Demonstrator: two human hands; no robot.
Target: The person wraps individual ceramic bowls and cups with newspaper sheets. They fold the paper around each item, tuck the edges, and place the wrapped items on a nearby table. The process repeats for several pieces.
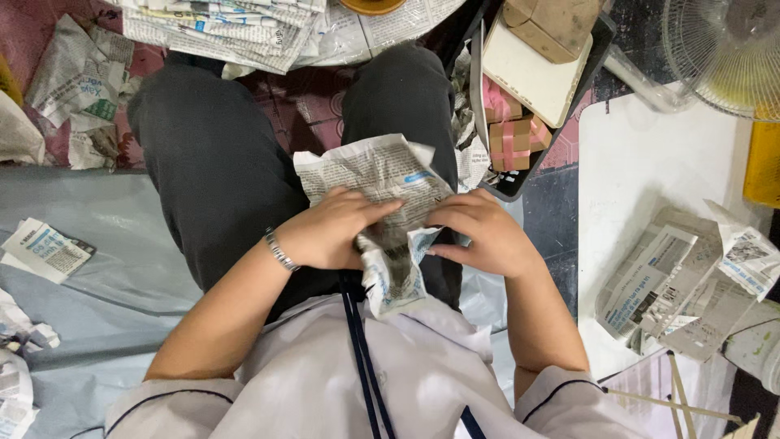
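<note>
A grey plastic sheet (122, 236) covers the floor, with a white table (642, 179) to the right bearing newspaper-wrapped bundles (674, 284); a black tray (520, 183) of pink-taped boxes (508, 138) lies beside the knees. Over the lap, a crumpled newspaper sheet (382, 175) is gripped by both the left hand (329, 232) and right hand (479, 232), fingers closed on the paper, whatever is inside hidden. Wrapping is judged mid-way; the loose lower flap likely needs folding in.

The scene is evenly and softly lit from overhead. Only faint shadows are cast beneath the hands (406, 232). The white tabletop (642, 162) is slightly glared, and straight edges are bent near the corners.
</note>
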